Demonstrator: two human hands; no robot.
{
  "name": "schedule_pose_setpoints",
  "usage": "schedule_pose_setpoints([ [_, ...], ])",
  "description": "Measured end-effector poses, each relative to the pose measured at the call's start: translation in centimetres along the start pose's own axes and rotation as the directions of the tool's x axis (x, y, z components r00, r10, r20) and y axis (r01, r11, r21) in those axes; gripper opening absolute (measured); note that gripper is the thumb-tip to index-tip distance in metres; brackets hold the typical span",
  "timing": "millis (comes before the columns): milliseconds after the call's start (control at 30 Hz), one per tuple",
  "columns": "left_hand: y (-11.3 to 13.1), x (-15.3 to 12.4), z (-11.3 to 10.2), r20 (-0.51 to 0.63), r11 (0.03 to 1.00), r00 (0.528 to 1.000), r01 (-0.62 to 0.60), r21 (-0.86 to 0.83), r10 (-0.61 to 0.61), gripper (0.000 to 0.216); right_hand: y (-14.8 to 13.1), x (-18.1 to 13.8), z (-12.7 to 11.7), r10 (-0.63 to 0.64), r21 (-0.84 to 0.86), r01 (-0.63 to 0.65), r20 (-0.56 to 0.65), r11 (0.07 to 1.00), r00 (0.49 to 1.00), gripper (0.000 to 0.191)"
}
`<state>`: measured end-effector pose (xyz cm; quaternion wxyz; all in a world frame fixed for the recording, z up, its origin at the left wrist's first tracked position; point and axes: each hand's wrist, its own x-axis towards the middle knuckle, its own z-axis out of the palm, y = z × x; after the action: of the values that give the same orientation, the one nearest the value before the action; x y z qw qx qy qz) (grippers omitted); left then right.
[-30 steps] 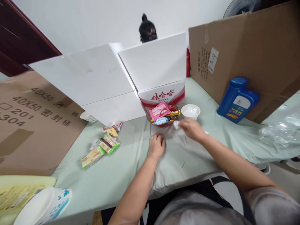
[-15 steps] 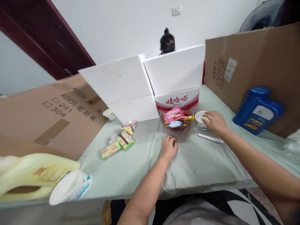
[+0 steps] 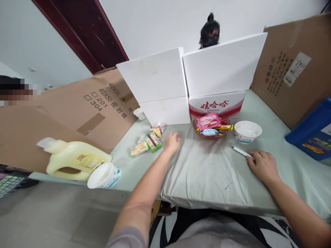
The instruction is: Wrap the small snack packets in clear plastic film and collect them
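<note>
Your left hand (image 3: pixel 172 142) just right of wrapped snacks (image 3: pixel 154 142), fingers bent; can't tell if together or apart. Your right hand (image 3: pixel 264 167) low over tablecloth (image 3: pixel 201 179), fingers at near end of white stick (image 3: pixel 240 151); can't tell if clamped. Stick lies nearer you than paper bowl (image 3: pixel 244 138).

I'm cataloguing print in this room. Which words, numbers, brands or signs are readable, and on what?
Left cardboard box: "40X50 汤桶"
Same box: "40X50 密封桶"
Same box: "201"
Same box: "304"
White carton: "娃哈哈®"; line beneath too small.
Pink packet: apparently "nabati", upside down.
Too small or blurred: print on the right cardboard box, blue bottle, yellow jug, blue wrapper and loose snack packets.
</note>
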<state>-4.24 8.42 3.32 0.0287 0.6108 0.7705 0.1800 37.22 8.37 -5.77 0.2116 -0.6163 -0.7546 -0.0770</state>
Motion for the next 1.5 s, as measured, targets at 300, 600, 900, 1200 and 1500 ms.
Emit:
schedule_pose_setpoints([
  [300,-9.5,2.4,-5.4,-0.014,0.896,0.924,0.375,0.239,-0.383,0.048,0.1,0.2,-0.1,-0.003,0.037,0.003,0.022,0.999,1.000,0.035],
  [600,-6.5,-2.3,-1.2,0.251,0.971,0.943,0.187,0.149,-0.220,0.039,-0.4,0.2,-1.0,-0.002,0.070,-0.003,0.061,0.998,0.998,0.032],
  [900,1.9,-4.9,-2.4,0.072,0.964,0.997,-0.020,-0.264,0.041,0.034,-0.5,0.1,-1.2,0.002,0.124,-0.008,0.044,0.992,0.999,0.030],
  [1200,7.2,-10.9,4.8,-0.118,0.556,0.635,-0.740,-0.378,0.764,0.004,-0.2,0.1,-1.6,-0.028,0.184,0.020,0.041,0.983,0.999,0.026],
  [1500,5.7,-11.6,6.2,-0.382,0.737,0.770,-0.621,-0.268,0.511,0.026,-8.1,-0.8,-5.4,-0.410,0.501,0.372,-0.038,0.781,0.911,0.025],
])
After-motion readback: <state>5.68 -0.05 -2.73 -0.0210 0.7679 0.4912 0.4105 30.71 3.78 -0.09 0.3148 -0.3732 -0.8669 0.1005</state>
